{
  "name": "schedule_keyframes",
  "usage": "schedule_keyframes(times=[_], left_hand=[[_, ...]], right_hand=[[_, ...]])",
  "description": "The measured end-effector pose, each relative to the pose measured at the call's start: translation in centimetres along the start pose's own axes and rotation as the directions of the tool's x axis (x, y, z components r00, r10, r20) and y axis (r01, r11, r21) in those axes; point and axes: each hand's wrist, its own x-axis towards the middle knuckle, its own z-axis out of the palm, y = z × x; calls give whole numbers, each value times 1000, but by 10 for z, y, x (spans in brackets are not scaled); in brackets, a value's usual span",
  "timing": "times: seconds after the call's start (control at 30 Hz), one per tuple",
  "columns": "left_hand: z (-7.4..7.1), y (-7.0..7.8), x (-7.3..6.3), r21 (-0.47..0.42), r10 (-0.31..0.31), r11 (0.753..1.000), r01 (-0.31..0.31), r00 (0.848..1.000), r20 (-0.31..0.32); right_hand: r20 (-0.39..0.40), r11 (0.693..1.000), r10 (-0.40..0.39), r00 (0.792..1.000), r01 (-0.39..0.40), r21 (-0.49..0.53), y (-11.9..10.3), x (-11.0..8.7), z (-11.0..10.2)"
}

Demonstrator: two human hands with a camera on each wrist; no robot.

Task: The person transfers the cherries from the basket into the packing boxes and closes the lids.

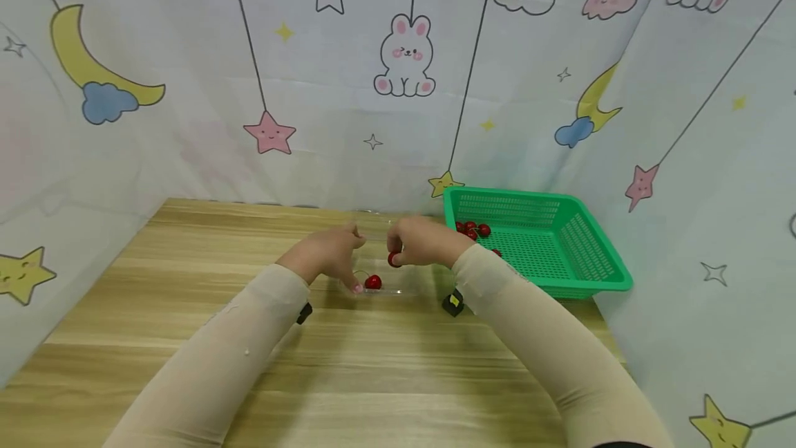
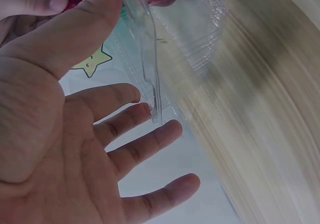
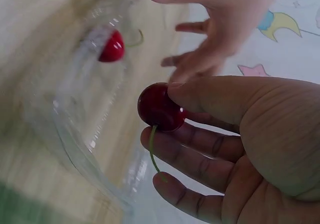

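My right hand (image 1: pixel 425 240) pinches a dark red cherry (image 3: pixel 159 107) between thumb and fingers, its green stem hanging across the fingers in the right wrist view. Below is a clear plastic box (image 1: pixel 392 292), with one red cherry (image 1: pixel 373 282) lying inside near its front left corner. My left hand (image 1: pixel 326 254) is at the box's left side. In the left wrist view its fingers (image 2: pixel 160 139) are spread and relaxed, with the fingertips right at the box's thin edge. The box's transparent walls are hard to make out in the head view.
A green plastic basket (image 1: pixel 597 247) stands to the right, with several cherries (image 1: pixel 470 228) at its left end, partly hidden by my right arm. The wood-grain table (image 1: pixel 373 372) meets a white curtain (image 1: pixel 348 171) with cartoon prints at the back.
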Motion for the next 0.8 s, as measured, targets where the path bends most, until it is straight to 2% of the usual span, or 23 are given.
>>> schedule_keyframes(times=[0.23,0.37,0.8], left_hand=[[-1,2,-2,17,3,1000,-3,1000,6],[-1,2,-2,22,6,1000,-6,1000,8],[-2,1,-1,48,14,999,-15,1000,7]], right_hand=[[22,998,-44,999,45,-35,-9,18,26],[28,997,-73,997,73,-16,-11,26,37],[60,992,-120,991,118,46,-14,33,47]])
